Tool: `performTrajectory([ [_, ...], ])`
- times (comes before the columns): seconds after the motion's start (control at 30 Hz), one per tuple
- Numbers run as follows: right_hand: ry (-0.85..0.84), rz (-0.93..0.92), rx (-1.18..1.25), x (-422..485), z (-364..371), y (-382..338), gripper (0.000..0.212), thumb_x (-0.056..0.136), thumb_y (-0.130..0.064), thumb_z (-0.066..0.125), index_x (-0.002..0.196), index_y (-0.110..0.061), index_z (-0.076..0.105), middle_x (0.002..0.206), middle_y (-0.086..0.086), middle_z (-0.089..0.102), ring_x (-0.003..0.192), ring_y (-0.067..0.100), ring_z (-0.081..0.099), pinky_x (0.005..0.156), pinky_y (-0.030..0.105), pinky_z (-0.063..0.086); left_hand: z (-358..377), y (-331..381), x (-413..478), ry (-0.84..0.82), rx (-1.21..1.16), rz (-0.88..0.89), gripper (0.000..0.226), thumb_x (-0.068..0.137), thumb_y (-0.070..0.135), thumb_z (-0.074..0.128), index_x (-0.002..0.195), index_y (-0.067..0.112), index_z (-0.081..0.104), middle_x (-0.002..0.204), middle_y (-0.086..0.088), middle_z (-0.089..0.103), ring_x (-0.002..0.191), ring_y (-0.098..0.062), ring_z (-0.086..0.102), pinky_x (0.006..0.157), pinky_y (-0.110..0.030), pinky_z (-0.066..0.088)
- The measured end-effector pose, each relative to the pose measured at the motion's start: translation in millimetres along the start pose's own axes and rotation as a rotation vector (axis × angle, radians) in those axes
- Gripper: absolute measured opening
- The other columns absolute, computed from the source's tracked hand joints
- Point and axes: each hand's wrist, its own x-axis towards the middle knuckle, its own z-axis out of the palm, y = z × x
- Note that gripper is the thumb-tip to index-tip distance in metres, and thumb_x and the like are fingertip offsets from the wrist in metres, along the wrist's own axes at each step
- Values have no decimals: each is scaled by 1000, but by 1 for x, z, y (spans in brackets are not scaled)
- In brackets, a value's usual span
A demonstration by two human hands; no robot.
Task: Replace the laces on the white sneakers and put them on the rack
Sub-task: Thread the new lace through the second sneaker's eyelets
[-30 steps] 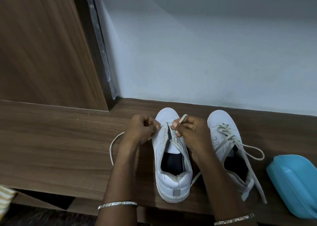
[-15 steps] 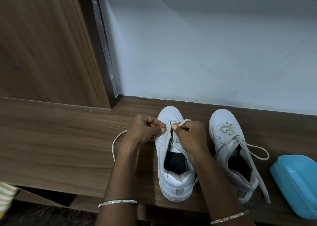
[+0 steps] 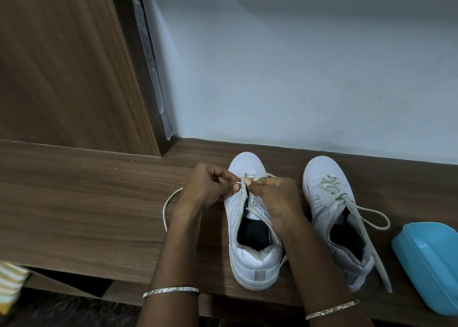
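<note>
**Hands pinch a lace over a white sneaker**

Two white sneakers stand side by side on the wooden desk [image 3: 86, 215]. Their toes point at the back edge by the wall, and their heels sit near the front edge.

Both hands are over the front part of the first sneaker [image 3: 250, 259], just behind its toe. The left grip [image 3: 205, 185] is closed, with its fingers curled, and it pinches the cream lace [image 3: 164, 210] between thumb and finger. The right grip [image 3: 275, 195] is closed too, and it pinches the same lace right next to the left one. The fingertips of the two hands almost touch above the top lace holes.

From the left grip the lace runs down and makes a big curve on the desk, to the left of that wrist. A bit more of it shows beside the heel, under the right arm.

The second sneaker [image 3: 322, 178] stands close by on the right, and no hand touches it. Its loose lace [image 3: 371, 252] hangs over its side and lies on the desk.

A blue box [image 3: 426, 264] sits at the desk's right edge. Each wrist wears a thin shiny bangle [image 3: 171, 289].
</note>
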Motion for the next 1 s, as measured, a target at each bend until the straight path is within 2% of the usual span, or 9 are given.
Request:
performTrajectory([
  [0.1,-43,53,37,0,-3,-4,19,79,-12,85,77,5,75,82,22,75,70,25,68,77,40,61,-3,2,-2,-21,17,18,14,81,0,80,75,13,77,72,-20,71,68,-22,69,78,-46,59],
  [0.2,-65,40,32,-3,-5,-7,11,81,-8,83,74,-3,77,81,17,77,75,24,73,78,35,61,-10,4,-7,0,-48,30,6,88,-3,71,83,1,70,75,-22,72,68,-21,69,73,-43,58],
  [0.3,-25,36,44,-4,-5,-6,7,80,-10,83,76,-6,79,80,14,77,82,31,76,83,43,62,-21,6,-10,88,-270,-6,12,95,-6,59,86,3,61,82,-15,73,78,-22,72,67,-33,59],
  [0.43,97,-17,-21,1,-8,-5,12,76,-14,86,74,-8,76,76,14,76,72,26,71,80,49,60,-34,10,-9,82,-743,-120,23,103,4,44,83,11,53,102,-20,75,94,-27,75,86,-39,59],
  [0.53,161,-89,-81,4,-11,-8,10,78,-9,82,83,-13,74,78,6,74,71,16,68,79,41,59,-36,13,-9,132,-1006,-148,25,104,7,41,82,9,54,69,-12,67,64,-23,71,73,-40,63],
  [0.67,227,-161,-159,9,-17,-10,15,80,-5,74,87,-18,74,83,-1,73,77,12,68,77,35,58,-35,14,-9,252,-589,-58,18,100,9,50,86,13,60,55,4,44,46,-9,36,41,-18,35],
  [0.77,287,-170,-171,14,-24,-9,20,79,-4,70,90,-21,72,89,-2,71,83,12,67,74,29,55,-38,11,-15,173,-69,120,6,92,20,70,92,17,75,62,5,65,57,-6,55,50,-15,40],
  [0.83,296,-145,-152,18,-28,-8,23,78,-5,71,93,-22,72,93,0,71,87,16,68,78,32,56,-37,10,-18,32,153,174,9,85,28,80,89,20,79,53,5,57,53,-9,47,53,-20,36],
  [1.0,134,-75,-160,19,-31,-5,29,81,-9,76,108,-20,69,104,0,71,97,17,69,89,38,57,-30,2,-13,-101,369,189,13,88,25,76,80,14,77,67,3,72,58,1,55,64,-22,43],
])
